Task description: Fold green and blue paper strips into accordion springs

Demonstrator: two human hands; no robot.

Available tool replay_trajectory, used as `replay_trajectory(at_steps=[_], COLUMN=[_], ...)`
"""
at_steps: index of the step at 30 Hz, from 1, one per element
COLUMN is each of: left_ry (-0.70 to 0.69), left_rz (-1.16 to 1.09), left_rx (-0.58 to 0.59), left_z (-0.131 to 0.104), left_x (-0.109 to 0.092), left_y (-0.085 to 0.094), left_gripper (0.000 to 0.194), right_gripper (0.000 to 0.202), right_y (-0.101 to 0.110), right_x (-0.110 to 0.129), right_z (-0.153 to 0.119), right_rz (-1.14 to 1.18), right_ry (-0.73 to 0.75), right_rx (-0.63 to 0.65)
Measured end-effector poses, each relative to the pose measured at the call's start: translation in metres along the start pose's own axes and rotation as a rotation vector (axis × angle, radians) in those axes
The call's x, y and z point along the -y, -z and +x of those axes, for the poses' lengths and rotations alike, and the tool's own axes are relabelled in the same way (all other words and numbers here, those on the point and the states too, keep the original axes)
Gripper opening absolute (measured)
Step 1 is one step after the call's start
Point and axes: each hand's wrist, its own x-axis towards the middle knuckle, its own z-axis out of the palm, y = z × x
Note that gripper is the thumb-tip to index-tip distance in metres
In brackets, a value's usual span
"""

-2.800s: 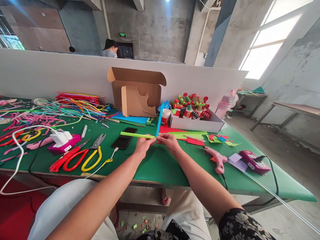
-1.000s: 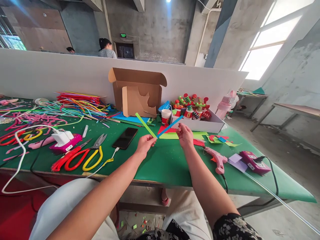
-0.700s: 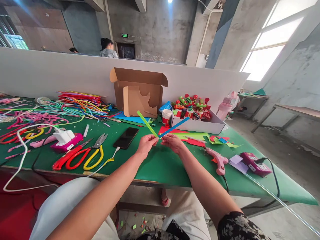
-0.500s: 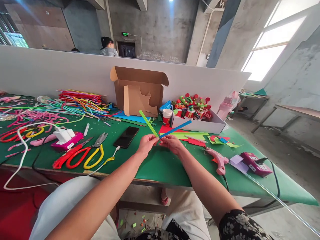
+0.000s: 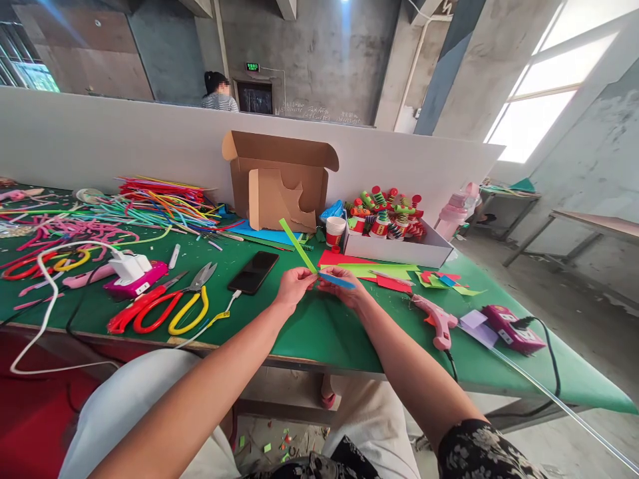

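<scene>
Pinching hands, head view: both forearms extend forward from the near side and angle inward; the left hand [image 5: 292,291] and right hand [image 5: 348,286] are side by side over the green table [image 5: 309,339], fingertips nearly meeting.
Left fingers: thumb and forefinger closed on the lower end of a light-green strip [image 5: 298,245], which slants up and leftward from the fingertips.
Right fingers: curled in, gripping a blue strip [image 5: 338,281] at its inner end; the rest extends right of the fingertips, in front of the hand.
Strip ends: both at the fingertips; whether they are joined cannot be told.
Left of the fingers: a black phone [image 5: 253,273], then scissors [image 5: 188,307].
Beyond the fingers: paper cups [image 5: 335,231]; farther right, a white box [image 5: 399,252] of red-and-green figures.
Right of the fingers: a pink glue gun [image 5: 437,320].
</scene>
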Motion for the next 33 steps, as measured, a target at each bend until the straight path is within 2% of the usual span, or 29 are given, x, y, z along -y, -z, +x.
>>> replay_trajectory(at_steps=[9,16,27,33], left_ry=[0.032,0.061,0.032,0.143], left_rz=[0.052,0.161,-0.018,-0.023], left_rx=[0.021,-0.029,0.005,-0.048], left_z=[-0.005,-0.004,-0.002,-0.005], left_x=[-0.009,-0.011,-0.001,-0.005], left_y=[0.001,0.003,0.001,0.001], left_gripper=[0.044,0.036,0.038,0.038], right_gripper=[0.042,0.038,0.036,0.034], right_y=[-0.002,-0.002,0.001,0.0], right_x=[-0.003,-0.005,-0.007,-0.008], right_z=[0.001,0.002,0.005,0.008], right_rz=[-0.043,-0.056,-0.116,-0.174], right_ry=[0.028,0.036,0.107,0.119], right_rx=[-0.046,-0.043,-0.075,-0.077])
